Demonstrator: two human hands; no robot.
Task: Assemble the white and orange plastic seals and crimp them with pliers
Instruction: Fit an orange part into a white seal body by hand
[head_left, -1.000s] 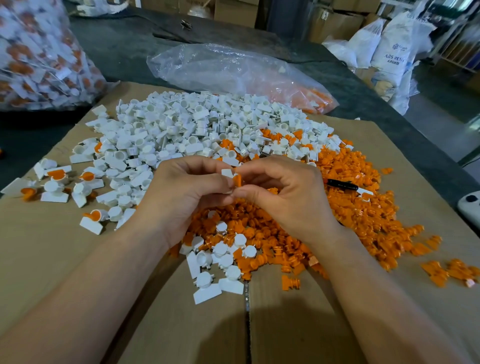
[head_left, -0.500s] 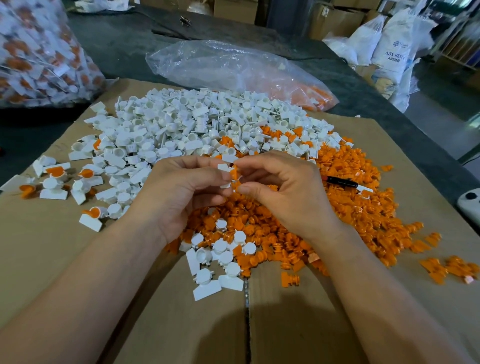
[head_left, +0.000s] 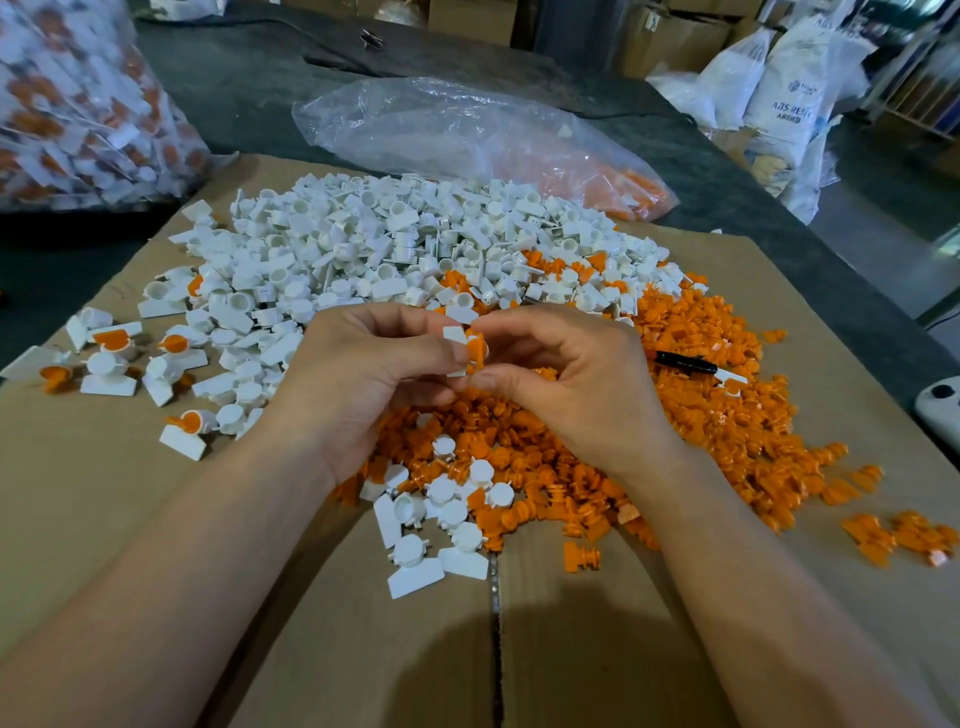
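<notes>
Fingers (head_left: 423, 358) on seal (head_left: 457, 335) — smooth, flat-tabbed

— Where do the seal bodies (head_left: 363, 244) lie?
— On the cardboard (head_left: 104, 519), far left. The seal plugs (head_left: 727, 415) lie near and right of them, a pen (head_left: 685, 362) on top.
— And the bags (head_left: 441, 130)?
— Behind, on the counter (head_left: 234, 88).

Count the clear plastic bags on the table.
2. One full bag of white-and-orange seals at far left; one near-empty bag behind the white pile, orange parts in its right end. Others may lie out of frame.
</notes>
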